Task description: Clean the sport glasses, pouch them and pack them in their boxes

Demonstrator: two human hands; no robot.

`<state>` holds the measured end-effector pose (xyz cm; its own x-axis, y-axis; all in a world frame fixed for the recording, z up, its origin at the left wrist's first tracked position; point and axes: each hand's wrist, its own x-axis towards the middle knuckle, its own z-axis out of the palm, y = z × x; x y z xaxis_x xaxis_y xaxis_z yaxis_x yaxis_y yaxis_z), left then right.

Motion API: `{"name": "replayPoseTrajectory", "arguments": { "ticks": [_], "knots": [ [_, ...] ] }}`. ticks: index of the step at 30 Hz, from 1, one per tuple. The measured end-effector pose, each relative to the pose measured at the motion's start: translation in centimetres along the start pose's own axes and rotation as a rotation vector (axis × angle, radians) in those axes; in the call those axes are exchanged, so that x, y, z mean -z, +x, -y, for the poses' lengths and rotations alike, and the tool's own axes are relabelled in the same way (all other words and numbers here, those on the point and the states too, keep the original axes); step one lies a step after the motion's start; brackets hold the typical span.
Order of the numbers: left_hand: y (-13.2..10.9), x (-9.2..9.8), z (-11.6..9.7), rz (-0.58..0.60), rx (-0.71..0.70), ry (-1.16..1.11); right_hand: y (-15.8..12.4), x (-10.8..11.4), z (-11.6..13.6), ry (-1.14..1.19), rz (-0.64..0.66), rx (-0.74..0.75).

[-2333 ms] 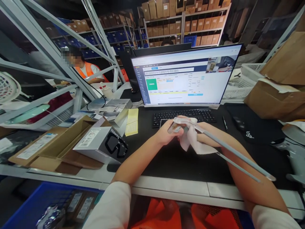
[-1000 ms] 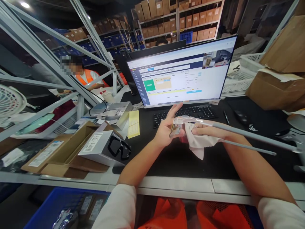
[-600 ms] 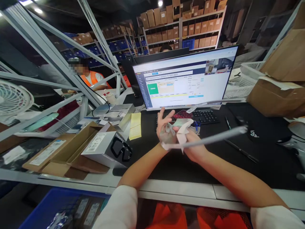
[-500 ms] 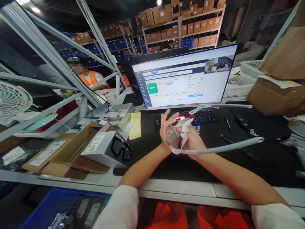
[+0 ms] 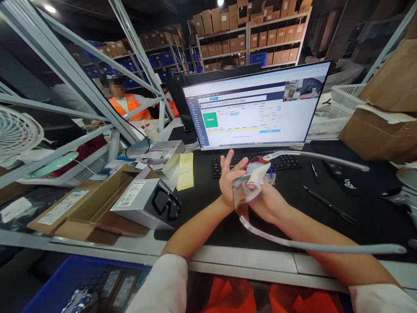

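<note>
A pair of glasses (image 5: 325, 246) with clear pale temples is held up above the desk in front of the keyboard. Both temples stick out to the right, the nearer one passing over my right forearm. My left hand (image 5: 228, 182) grips the front of the frame at the lens area, some of its fingers raised. A white cloth or tissue (image 5: 259, 174) is bunched in my right hand (image 5: 269, 203) and pressed against the lenses. Reddish reflections show on the far lens. The cloth partly hides the lenses and my right fingers.
A monitor (image 5: 241, 117) stands behind the keyboard (image 5: 286, 160). Left are yellow notes (image 5: 185, 171), a grey glasses box (image 5: 143, 204) and an open cardboard box (image 5: 87, 204). Right lie a pen (image 5: 329, 204) and cartons (image 5: 374, 130). A co-worker in an orange vest (image 5: 130, 106) is beyond the frame.
The glasses have tilted, their temples swinging lower and nearer to me on the right. The cloth has shifted across the lenses. Both hands still hold their things.
</note>
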<state>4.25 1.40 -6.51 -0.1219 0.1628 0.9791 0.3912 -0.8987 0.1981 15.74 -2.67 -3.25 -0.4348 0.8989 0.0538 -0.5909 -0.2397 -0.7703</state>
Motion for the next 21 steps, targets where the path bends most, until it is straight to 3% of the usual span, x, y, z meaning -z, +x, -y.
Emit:
{"name": "replayPoseTrajectory", "arguments": {
  "ticks": [4,9,12,16,19,21],
  "knots": [
    [0.0,-0.4,-0.8,0.059,0.076,-0.058,0.1,0.4,0.6,-0.054,-0.038,-0.008],
    [0.8,-0.1,-1.4,0.108,-0.010,-0.049,1.0,4.0,3.2,-0.390,-0.093,0.200],
    [1.2,0.3,-1.3,0.137,-0.053,-0.017,0.9,4.9,4.4,-0.593,-0.170,0.307],
    [1.3,0.7,-0.8,0.117,-0.059,-0.003,0.1,2.2,2.7,-0.464,-0.255,0.345],
    [1.5,0.9,-0.4,0.118,-0.091,-0.005,-0.5,-0.2,0.2,-0.256,-0.144,0.196],
    [1.4,0.8,-0.3,0.106,-0.059,-0.038,-0.5,-0.8,-0.7,-0.175,-0.082,0.117]
  ]
}}
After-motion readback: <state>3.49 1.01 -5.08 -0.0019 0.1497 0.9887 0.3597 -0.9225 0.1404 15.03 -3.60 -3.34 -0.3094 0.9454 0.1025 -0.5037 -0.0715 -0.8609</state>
